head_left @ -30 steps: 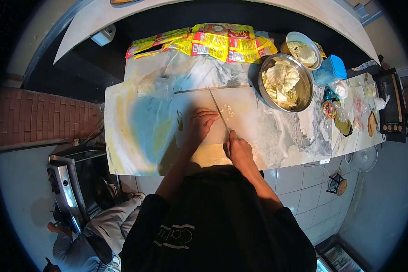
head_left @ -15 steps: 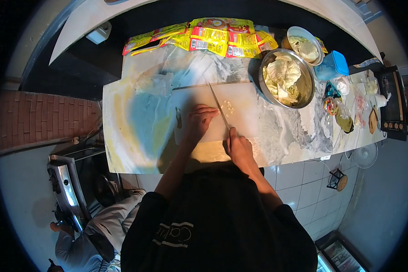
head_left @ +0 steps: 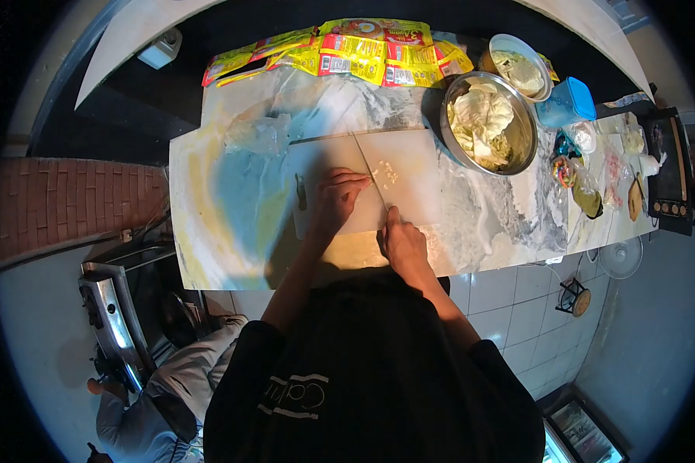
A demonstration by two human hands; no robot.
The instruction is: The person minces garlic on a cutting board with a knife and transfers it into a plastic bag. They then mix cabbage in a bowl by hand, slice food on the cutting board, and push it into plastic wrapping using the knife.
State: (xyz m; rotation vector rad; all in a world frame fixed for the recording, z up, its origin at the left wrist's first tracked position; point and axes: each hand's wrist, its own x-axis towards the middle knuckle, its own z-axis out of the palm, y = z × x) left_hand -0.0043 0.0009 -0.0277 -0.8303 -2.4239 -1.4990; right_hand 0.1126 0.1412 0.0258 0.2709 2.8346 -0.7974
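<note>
On a white cutting board lies a small scatter of chopped pale bits that look like garlic. My right hand is closed round the handle of a knife, whose long thin blade points away from me across the board. Left of the blade, my left hand has its fingers pressed together, the tips right beside the blade on a small pale piece that looks like garlic, mostly hidden. A dark green strip rests near the board's left edge.
A steel bowl of cabbage leaves stands right of the board, near a white bowl and a blue container. Yellow seasoning packets line the back. A plastic bag lies at left. Another person is at lower left.
The whole view has shifted slightly, so the table sits a little higher. The knife looks edge-on now, its blade still beside my left fingertips. Both hands keep their hold.
</note>
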